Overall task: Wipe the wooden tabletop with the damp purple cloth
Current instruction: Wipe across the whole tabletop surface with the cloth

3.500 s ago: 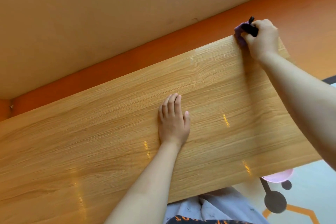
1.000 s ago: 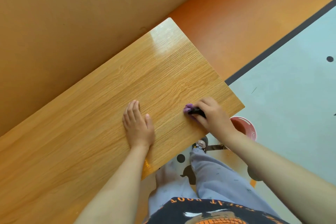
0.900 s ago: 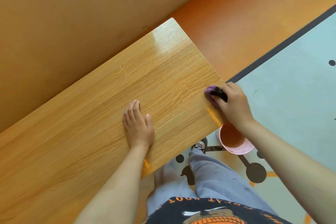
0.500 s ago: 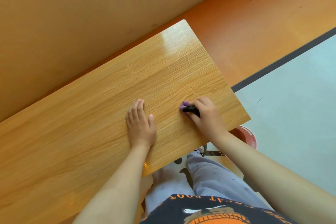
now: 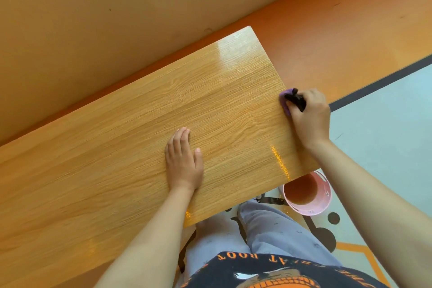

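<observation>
Right hand (image 5: 308, 117) grips purple cloth (image 5: 285, 100) with curled fingers, at right edge of tabletop (image 5: 117, 147); cloth bunched, partly hidden under fingers; left hand (image 5: 183, 166) lies flat on tabletop, fingers straight, holding nothing; pink bucket (image 5: 308, 194) on floor (image 5: 383, 142) beside near right corner; glare patch at far corner.

One wide-angle camera, worn on the head, looks forward and steeply down onto the wooden tabletop (image 5: 117, 159), which crosses the frame diagonally. It sits close above the near edge, taking in the wall (image 5: 93, 7) at the top and the floor (image 5: 385, 135) at right.
</observation>
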Demonstrator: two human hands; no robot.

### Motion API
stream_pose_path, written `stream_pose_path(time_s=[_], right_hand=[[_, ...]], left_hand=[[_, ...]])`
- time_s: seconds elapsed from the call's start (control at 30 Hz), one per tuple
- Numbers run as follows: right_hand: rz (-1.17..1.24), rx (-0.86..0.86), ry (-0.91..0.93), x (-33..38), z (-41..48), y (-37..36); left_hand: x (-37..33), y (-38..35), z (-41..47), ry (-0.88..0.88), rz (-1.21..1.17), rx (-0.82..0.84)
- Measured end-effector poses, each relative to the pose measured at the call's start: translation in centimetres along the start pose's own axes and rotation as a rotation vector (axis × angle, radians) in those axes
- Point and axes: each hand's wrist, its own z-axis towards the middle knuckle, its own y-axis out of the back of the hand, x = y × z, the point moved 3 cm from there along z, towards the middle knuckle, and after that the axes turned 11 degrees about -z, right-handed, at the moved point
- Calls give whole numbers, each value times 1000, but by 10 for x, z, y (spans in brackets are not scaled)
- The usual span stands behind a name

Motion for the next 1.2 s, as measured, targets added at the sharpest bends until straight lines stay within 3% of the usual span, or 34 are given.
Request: stream_pose_path(time_s=[0.3, 0.4, 0.53, 0.67, 1.0, 1.07, 1.2], right_hand=[[65, 266, 420, 113, -27, -62], [59, 218, 357, 96, 8, -53], [-11, 50, 116, 42, 64, -28], [-73, 1, 27, 26, 69, -22], [49, 241, 442, 152, 19, -88], [53, 235, 433, 147, 39, -87], [-2, 61, 189, 94, 99, -65]], left_hand=[[-2, 1, 1, 7, -9, 2], [-3, 1, 1, 14, -6, 15], [-2, 1, 0, 13, -2, 21], [-1, 0, 0, 18, -6, 36], [0, 0, 2, 32, -3, 68], [0, 0, 2, 33, 0, 72], [2, -2, 1, 42, 14, 96]])
